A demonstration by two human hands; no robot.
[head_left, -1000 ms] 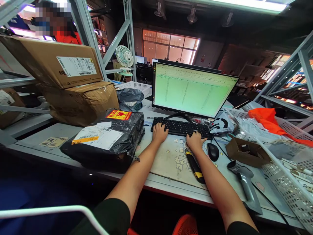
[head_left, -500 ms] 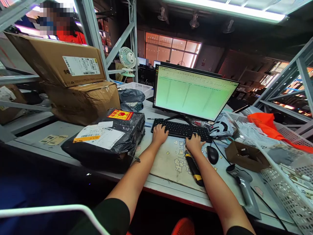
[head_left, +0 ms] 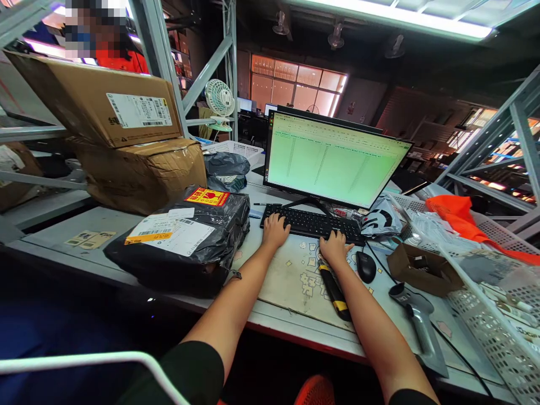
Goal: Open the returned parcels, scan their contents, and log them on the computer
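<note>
Keyboard on the bench, at the near foot of the monitor, and in the head view, the only one we have, both hands are on it! Long axis runs left to right, the right end angled a touch nearer, so it lies crosswise to the forearms reaching in from the near side. Left hand sits over the left end, fingers spread and curved onto the keys, nothing in its grip. Right hand comes in on the right half, lower, palm off the near edge, fingertips at the keys, thumb stuck out to the right; loosely spread too, no object held that I can see. Which keys are pressed, if any? Can't tell from here, the fingers cover them.

So here's the relation that counts: the keys lie directly under and just far of the fingers, each hand nearest its own half, the middle stretch bare between them. Mouse just right of the right hand, well apart from the left. Tool beside the right wrist, lying near to far; whether they touch, the view won't say.
</note>
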